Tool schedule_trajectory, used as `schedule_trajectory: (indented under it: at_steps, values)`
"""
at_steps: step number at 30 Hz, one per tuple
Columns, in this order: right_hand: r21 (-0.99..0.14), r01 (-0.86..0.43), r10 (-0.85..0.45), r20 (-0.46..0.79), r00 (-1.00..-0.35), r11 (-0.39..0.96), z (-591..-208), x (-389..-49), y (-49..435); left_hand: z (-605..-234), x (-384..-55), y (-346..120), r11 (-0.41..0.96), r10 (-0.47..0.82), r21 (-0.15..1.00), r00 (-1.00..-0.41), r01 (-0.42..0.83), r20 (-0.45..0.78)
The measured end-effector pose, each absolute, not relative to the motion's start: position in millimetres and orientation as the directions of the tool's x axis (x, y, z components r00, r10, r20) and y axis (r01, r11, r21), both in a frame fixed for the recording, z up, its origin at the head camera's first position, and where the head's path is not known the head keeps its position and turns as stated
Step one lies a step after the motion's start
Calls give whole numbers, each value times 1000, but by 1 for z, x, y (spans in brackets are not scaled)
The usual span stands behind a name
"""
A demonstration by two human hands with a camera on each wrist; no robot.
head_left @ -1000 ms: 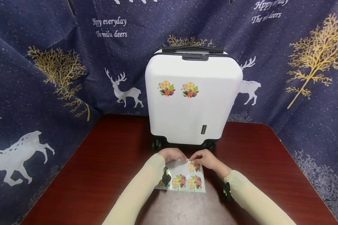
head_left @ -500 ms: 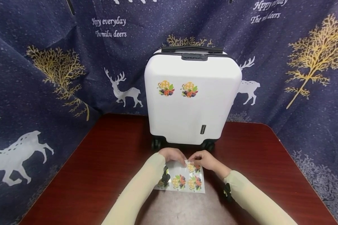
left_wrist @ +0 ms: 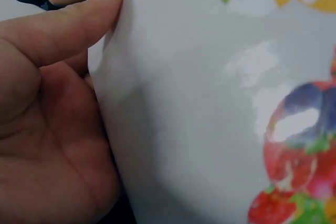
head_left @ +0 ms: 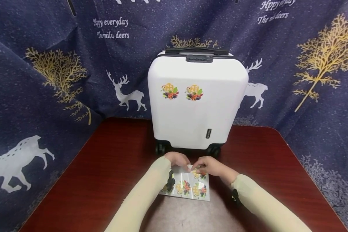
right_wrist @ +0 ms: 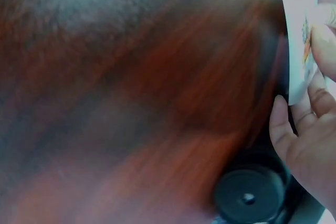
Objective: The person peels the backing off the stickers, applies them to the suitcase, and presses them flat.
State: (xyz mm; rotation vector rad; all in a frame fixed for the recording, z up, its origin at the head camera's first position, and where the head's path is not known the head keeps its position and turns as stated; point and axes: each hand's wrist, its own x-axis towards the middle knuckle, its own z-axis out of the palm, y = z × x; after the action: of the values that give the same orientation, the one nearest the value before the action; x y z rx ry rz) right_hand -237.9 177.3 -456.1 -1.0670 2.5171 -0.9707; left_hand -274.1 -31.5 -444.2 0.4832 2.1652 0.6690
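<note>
A white sticker sheet (head_left: 188, 178) printed with colourful fruit stickers is held by both hands, low in front of the suitcase. My left hand (head_left: 178, 159) pinches its top edge, thumb on the printed face in the left wrist view, where the sheet (left_wrist: 178, 108) bends beside the palm. Close by, my right hand (head_left: 211, 166) grips the same edge with thumb and fingers, its fingertips almost meeting the left ones. In the right wrist view the sheet (right_wrist: 295, 61) appears nearly edge-on between the thumb and fingers. The left forearm hides the sheet's left part.
A white suitcase (head_left: 197, 119) with a black handle and wheels stands upright at the back of the dark red table (head_left: 119, 167). Two fruit stickers (head_left: 170, 91) are on its upper front. Behind hangs a blue cloth (head_left: 98, 64) with deer and trees.
The fingertips of both hands have shifted slightly left along the sheet's top edge. The sheet has tilted a little, its lower right corner now lower in view.
</note>
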Motion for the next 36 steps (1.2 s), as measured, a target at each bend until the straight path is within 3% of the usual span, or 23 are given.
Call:
schedule_trajectory:
  at_steps: [6,15,24,36]
  values:
    - [-563,-653,-748,89,-658,507,-452,-236,171,-444,-278,-30,777,562,619,-564,111,-604]
    - [-512,-693,-767,99,-634,507,-451,-233,167,-445,-280,-30,771,590,615,-549,165,-592]
    - [-505,-703,-763,127,-634,501,-446,-228,165,-444,-280,-35,748,573,663,-525,21,-630]
    - [-504,-720,-758,179,-628,477,-449,-227,165,-446,-279,-35,747,554,665,-562,10,-614]
